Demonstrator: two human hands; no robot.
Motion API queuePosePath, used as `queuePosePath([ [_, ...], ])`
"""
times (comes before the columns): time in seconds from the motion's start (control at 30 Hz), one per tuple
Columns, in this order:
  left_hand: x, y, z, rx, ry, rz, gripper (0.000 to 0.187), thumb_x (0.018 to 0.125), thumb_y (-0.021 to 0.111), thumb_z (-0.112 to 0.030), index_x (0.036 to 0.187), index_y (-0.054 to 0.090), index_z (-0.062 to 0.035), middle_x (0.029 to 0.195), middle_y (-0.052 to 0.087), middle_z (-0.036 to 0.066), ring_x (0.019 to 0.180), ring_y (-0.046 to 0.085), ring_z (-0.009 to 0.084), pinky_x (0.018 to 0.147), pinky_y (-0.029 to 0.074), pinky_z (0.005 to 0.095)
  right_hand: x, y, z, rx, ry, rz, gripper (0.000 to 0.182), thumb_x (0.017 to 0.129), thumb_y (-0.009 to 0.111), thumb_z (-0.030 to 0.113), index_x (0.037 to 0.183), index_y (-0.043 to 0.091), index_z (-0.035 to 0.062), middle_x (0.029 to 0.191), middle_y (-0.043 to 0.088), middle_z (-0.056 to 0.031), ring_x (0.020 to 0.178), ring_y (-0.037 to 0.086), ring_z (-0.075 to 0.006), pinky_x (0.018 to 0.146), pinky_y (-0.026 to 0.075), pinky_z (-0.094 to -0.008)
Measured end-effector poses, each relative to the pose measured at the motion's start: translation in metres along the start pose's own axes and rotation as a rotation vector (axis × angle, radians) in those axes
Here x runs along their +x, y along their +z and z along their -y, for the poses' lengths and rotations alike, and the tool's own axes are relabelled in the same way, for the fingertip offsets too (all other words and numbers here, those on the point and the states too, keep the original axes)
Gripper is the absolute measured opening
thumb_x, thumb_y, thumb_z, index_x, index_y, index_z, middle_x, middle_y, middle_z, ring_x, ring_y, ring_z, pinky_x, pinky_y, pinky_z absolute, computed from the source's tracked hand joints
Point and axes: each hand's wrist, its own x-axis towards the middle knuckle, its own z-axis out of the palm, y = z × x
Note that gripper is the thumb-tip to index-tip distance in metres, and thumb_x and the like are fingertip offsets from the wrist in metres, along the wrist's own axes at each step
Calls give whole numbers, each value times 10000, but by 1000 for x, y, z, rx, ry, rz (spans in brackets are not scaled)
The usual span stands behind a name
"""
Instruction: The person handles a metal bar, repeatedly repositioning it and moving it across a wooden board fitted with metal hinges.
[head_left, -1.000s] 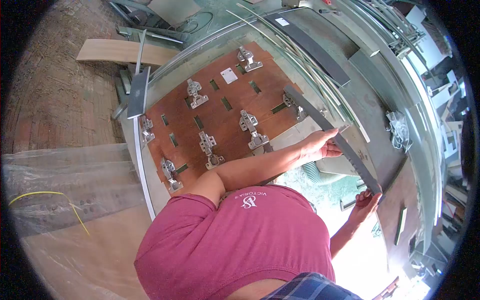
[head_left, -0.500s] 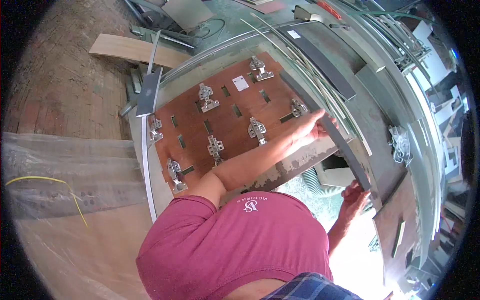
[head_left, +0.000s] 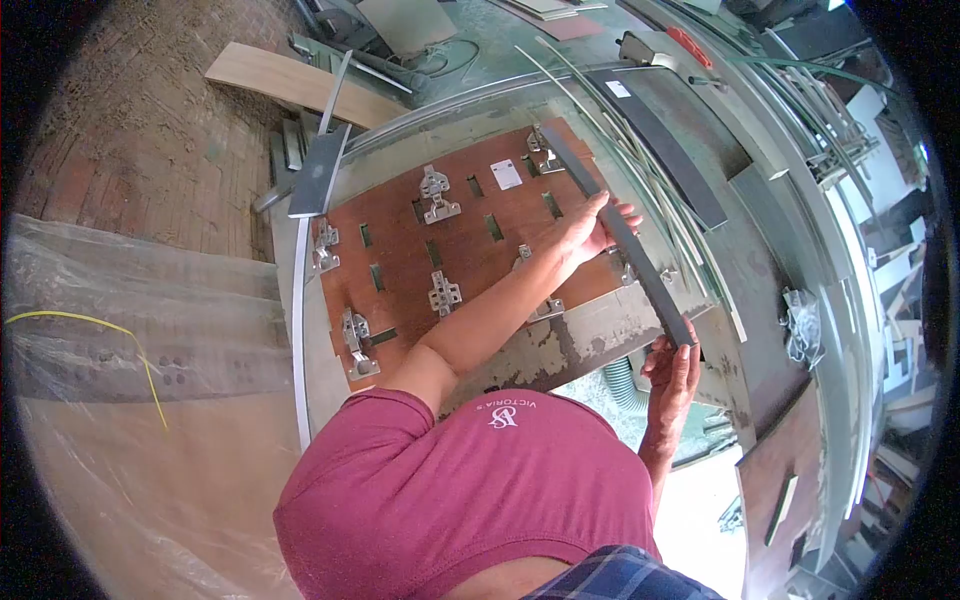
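Pinched midway in the left hand's grip [head_left: 588, 232] and at its near end in the right's [head_left: 672, 372], a narrow gray strip [head_left: 642, 266] slants from the far-left end down to the right above the brown board's [head_left: 460, 238] right side, metal hinges [head_left: 440, 195] beneath and thin rods [head_left: 655, 185] just beside, toward the tabletop's [head_left: 600, 322] right.

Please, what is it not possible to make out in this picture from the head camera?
All in the head view:
- White label: print too small.
- Hinge by left forearm: its middle hidden by that forearm.
- Left hand: fingers partly hidden by grey strip.
- Plaid cloth: cut off by bottom edge.
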Motion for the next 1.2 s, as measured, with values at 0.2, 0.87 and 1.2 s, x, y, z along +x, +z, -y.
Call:
queuePosePath([
  [0.2, 1, -2, 2, 16, 10, 48, 289, 851, 543, -293, 928, 495, -19, 927, 590, 141, 943, 574, 326, 830, 473, 448, -1, -3, 0, -11, -13, -4, 461, 915, 432, 302, 1275, 362, 23, 836, 545, -32, 578, 520, -77, 481, 419, -190],
  [0.87, -89, -22, -41, -74, 322, -163, 244, 902, 456, -266, 982, 500, -40, 947, 603, 126, 966, 569, 333, 851, 451, 480, 14, 20, -10, -48, 70, 232, 502, 897, 439, 371, 1259, 370, 30, 780, 518, -41, 578, 501, -88, 490, 421, -212],
  [1.2, -96, -43, -50, -167, 391, -203, 226, 907, 440, -253, 935, 489, -34, 936, 587, 153, 953, 567, 351, 862, 446, 494, 20, 41, -12, -104, 122, 283, 605, 847, 495, 460, 1238, 381, 12, 756, 513, -37, 578, 489, -100, 494, 411, -214],
])
